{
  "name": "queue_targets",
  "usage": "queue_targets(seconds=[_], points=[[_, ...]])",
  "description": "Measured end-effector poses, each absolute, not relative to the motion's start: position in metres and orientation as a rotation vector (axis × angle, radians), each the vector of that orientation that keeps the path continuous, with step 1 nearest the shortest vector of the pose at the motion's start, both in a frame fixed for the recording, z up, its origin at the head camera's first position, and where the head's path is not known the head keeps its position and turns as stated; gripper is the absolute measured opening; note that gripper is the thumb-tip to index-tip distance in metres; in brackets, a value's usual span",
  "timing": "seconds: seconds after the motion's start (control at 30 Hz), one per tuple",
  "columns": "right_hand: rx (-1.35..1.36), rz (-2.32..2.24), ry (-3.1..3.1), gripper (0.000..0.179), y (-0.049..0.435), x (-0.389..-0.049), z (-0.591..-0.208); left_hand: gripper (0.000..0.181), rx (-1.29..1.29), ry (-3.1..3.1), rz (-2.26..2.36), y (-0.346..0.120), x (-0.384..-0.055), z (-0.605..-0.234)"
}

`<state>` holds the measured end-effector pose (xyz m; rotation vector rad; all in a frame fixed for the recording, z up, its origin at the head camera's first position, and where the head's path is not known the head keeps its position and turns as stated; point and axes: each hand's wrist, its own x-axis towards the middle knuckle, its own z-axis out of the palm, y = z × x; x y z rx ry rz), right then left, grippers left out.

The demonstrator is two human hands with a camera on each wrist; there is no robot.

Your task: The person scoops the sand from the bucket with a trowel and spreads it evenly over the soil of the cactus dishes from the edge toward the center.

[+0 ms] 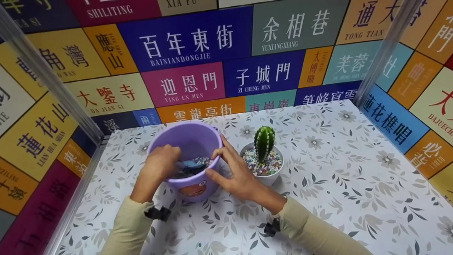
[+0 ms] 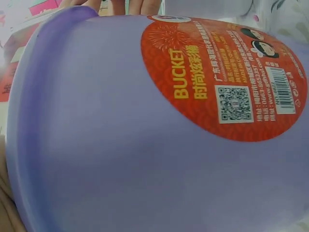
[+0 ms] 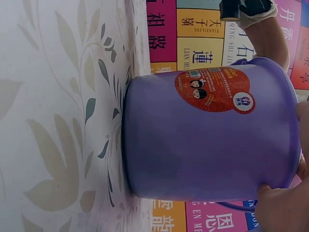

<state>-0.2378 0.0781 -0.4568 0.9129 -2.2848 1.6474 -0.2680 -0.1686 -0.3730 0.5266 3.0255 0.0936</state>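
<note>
A purple bucket (image 1: 207, 184) stands upright on the table, an orange-red label (image 2: 193, 72) on its side. My left hand (image 1: 161, 161) reaches over the near-left rim into it, fingers curled downward and partly hidden. A light blue, flat-bladed tool (image 1: 194, 163) projects from beneath that hand, over small multicoloured pebbles (image 1: 203, 160) and dark material in the bucket. With my right hand (image 1: 233, 173) I grip the right rim; the thumb lies on the near side, the fingers farther back along the rim. The right wrist view shows this hand (image 3: 282, 208) against the bucket (image 3: 207, 140).
Just right of the bucket, behind my right hand, a green cactus (image 1: 264, 143) stands in a white pot (image 1: 272, 173) filled with multicoloured pebbles. A floral cloth (image 1: 318, 198) covers the table. Panels with colourful Chinese signs (image 1: 184, 39) enclose its back and sides.
</note>
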Motion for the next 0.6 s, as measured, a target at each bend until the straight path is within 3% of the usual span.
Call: queue_targets(seconds=[0.3, 0.6], points=[[0.931, 1.666, -2.275, 0.038, 0.0789, -0.2391, -0.4585, 0.015, 0.599, 3.007, 0.231, -0.1725, -0.2708, -0.3770], [0.939, 1.690, -2.260, 0.036, 0.0787, -0.2375, -0.4544, 0.009, 0.558, 3.275, -0.045, -0.1658, -0.2643, -0.3803]])
